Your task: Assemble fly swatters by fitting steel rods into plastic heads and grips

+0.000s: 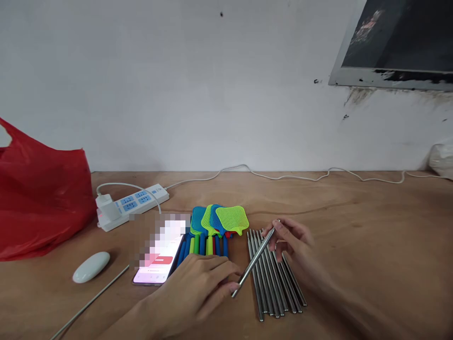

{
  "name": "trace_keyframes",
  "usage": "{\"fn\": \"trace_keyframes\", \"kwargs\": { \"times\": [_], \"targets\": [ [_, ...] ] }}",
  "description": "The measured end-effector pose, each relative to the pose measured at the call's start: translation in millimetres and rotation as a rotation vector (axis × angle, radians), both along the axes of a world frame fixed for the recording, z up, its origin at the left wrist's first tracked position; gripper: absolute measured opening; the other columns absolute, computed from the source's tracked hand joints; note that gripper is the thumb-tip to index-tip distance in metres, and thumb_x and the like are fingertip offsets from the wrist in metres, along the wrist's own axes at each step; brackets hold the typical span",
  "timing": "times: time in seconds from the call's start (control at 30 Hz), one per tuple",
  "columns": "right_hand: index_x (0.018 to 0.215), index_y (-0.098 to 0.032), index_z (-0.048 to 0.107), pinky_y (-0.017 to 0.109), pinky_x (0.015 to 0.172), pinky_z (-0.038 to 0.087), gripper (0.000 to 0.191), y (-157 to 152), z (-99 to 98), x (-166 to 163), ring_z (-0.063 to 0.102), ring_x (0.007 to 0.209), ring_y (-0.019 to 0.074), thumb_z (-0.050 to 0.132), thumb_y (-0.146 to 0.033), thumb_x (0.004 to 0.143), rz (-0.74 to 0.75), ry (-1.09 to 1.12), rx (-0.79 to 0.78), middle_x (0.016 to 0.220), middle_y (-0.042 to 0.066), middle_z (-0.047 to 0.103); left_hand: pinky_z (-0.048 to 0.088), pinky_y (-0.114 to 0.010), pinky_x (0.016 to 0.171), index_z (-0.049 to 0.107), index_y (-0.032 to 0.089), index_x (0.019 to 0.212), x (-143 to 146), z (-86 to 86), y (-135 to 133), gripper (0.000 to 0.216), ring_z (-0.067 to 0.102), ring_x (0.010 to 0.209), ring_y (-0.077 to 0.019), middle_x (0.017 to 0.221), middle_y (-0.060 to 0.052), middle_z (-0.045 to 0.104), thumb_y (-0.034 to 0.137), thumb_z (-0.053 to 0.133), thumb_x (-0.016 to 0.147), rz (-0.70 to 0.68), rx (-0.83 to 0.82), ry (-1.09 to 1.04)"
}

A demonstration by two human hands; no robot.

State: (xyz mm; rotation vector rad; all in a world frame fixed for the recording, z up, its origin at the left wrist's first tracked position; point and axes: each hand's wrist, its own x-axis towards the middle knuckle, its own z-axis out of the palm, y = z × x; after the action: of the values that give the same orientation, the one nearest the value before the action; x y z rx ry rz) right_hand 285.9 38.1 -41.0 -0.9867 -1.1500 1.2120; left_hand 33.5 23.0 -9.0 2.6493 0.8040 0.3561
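Note:
A slim silver metal rod (253, 262) is held slantwise between my two hands. My right hand (288, 238) pinches its upper end with thumb and fingers. At the lower end, my left hand (198, 288) has its thumb and fingertips closed on the rod. Under and beside the held rod, several similar metal rods (272, 283) lie side by side on the table. Left of them are several flat perforated fly swatter heads (232, 219) in yellow-green and blue. Blue, green and yellow handle tubes (202, 244) lie in a row below the heads, partly covered by my left hand.
A lit phone (152, 274) rests on the wooden table (371, 236), left of the tubes. Farther left are a white computer mouse (91, 267), a thin rod (90, 302), a power strip (132, 208) and a red plastic bag (42, 203). A white cable (283, 177) runs along the wall.

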Motion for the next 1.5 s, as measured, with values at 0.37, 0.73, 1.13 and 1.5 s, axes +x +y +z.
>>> {"fn": "trace_keyframes", "kwargs": {
  "times": [0.37,0.73,1.13,1.5],
  "targets": [
    [0.081,-0.02,0.059,0.024,0.04,0.028,0.041,29.5,-16.4,21.4,0.041,0.039,0.0126,0.052,-0.06,0.088,-0.157,-0.537,0.031,0.045,-0.007,0.046,0.041,-0.029,0.064,0.061,0.019,0.091,-8.6,-25.2,9.6,0.031,0.057,0.072,-0.0186,0.081,-0.003,0.064,0.021,0.033,0.105,0.037,0.196,-0.041],
    [0.101,-0.018,0.067,0.032,0.065,0.04,0.025,33.3,-29.3,44.7,0.069,0.073,0.0265,0.05,-0.034,0.092,-0.281,-1.299,0.077,0.077,0.008,0.074,0.039,-0.03,0.064,0.061,0.019,0.093,-12.1,-23.6,10.2,0.032,0.057,0.075,-0.0191,0.085,-0.004,0.064,0.021,0.032,0.106,0.054,0.283,-0.047],
    [0.099,-0.02,0.068,0.033,0.064,0.04,0.022,27.5,-27.0,43.0,0.068,0.077,0.0272,0.05,-0.029,0.091,-0.23,-1.412,0.082,0.084,0.008,0.075,0.04,-0.031,0.065,0.06,0.019,0.091,-13.9,-27.3,14.2,0.031,0.057,0.077,-0.02,0.085,-0.004,0.063,0.022,0.033,0.106,0.086,0.27,-0.022],
    [0.062,-0.023,0.052,0.024,0.05,0.03,0.007,20.9,-24.6,26.2,0.044,0.053,0.0136,0.05,-0.017,0.066,-0.289,-0.474,0.227,0.057,-0.004,0.049,0.037,-0.028,0.059,0.052,0.021,0.084,-18.1,-33.0,12.3,0.022,0.054,0.067,-0.018,0.077,-0.002,0.059,0.007,0.035,0.086,0.186,0.155,-0.313]
  ]
}}
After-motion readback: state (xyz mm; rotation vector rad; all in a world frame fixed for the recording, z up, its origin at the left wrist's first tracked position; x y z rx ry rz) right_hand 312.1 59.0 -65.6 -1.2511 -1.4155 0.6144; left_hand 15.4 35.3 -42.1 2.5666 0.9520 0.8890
